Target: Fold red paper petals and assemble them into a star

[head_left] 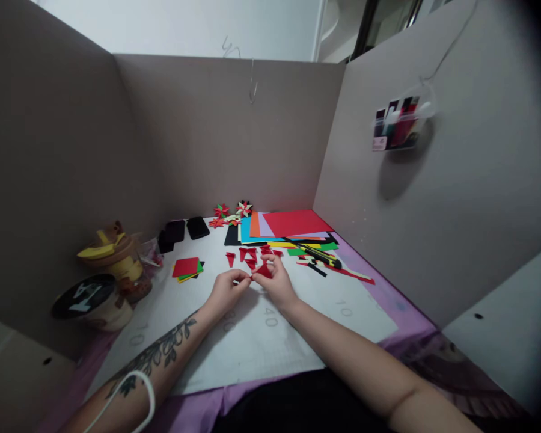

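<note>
A small folded piece of red paper [264, 270] is held between my two hands above the white mat [252, 355]. My left hand [229, 288] pinches its left corner with thumb and forefinger. On the other side, my right hand [277, 282] grips it with the fingers closed round its right part. Just beyond my hands lie several small folded red paper pieces [247, 254]. To the left is a short stack of square papers [186, 267], red on top, with green, yellow and black edges showing beneath.
Coloured sheets [293, 224] lie at the back. A utility knife [320, 255] rests over paper strips [342, 272] on the right. Folded paper stars [244, 208] stand by the back wall, near black cards [198, 227]. Tubs [99, 300] line the left; a plastic pack [399, 123] hangs right.
</note>
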A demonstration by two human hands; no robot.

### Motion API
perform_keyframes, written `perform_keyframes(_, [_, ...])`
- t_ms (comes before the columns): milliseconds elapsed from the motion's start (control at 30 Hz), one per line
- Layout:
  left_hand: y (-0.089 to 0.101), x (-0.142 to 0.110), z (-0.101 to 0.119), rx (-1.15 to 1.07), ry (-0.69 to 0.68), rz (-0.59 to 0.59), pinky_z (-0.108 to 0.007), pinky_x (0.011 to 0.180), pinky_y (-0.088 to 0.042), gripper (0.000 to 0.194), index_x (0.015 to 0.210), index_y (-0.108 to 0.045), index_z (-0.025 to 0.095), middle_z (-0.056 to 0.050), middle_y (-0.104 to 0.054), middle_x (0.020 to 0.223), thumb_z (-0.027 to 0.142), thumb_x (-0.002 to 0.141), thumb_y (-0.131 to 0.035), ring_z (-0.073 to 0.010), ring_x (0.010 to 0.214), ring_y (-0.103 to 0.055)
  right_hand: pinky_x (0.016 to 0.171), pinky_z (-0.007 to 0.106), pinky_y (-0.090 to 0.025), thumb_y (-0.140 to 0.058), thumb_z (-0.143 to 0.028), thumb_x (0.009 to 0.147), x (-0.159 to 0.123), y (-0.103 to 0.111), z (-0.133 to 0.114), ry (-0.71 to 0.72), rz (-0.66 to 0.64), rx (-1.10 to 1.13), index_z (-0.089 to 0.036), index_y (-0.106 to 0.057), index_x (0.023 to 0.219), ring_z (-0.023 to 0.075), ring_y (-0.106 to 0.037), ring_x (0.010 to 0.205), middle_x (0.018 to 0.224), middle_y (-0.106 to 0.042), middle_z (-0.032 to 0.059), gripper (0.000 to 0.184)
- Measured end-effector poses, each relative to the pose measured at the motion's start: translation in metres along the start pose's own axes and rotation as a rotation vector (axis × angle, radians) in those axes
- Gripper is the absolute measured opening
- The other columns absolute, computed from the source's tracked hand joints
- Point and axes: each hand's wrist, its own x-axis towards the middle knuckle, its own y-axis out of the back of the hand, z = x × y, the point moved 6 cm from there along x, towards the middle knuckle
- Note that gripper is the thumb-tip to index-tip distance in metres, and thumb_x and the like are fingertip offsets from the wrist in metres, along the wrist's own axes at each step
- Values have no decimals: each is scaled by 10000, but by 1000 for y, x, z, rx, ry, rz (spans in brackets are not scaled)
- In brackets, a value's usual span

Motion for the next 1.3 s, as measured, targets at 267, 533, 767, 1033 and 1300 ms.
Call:
perform_keyframes(267, [-1,3,2,67,-18,-62,-225,575,-401,146,622,-634,167,-2,-620,608,247,706,-546,-139,598,-537,622,270,-451,-690,-261,641,8,14,2,-17,99,24,-217,-455,989,133,-577,593,662,-611,-36,422])
perform_keyframes(533, [8,9,-21,-162,224,43,-196,467,-335,196,651,-569,153,39,-527,528,344,697,-574,-89,471,-440,684,258,-417,-694,-253,626,21,43,-6,61,327,187,-205,-470,932,101,-529,612,648,-568,-58,383])
perform_keyframes(767, [-9,3,-17,-359,257,11,-177,438,-328,257,696,-531,150,42,-531,566,401,704,-585,-68,454,-428,617,259,-417,-714,-332,617,8,-12,21,-189,-146,130,-158,-616,763,140,-545,647,695,-623,14,247])
perform_keyframes(1033, [-16,0,-19,-207,165,-68,-186,459,-325,140,681,-536,149,36,-535,546,285,712,-555,-80,466,-445,588,233,-413,-631,-322,670,14,3,23,-220,-31,107,-170,-590,731,124,-577,630,671,-640,8,169])
perform_keyframes(1300, [10,8,-14,-453,107,64,-283,756,-453,246,911,-603,166,-64,-645,979,234,675,-586,-189,912,-590,465,225,-340,-492,-226,648,20,17,22,-196,-40,-145,-170,-671,856,105,-460,490,559,-553,-24,280])
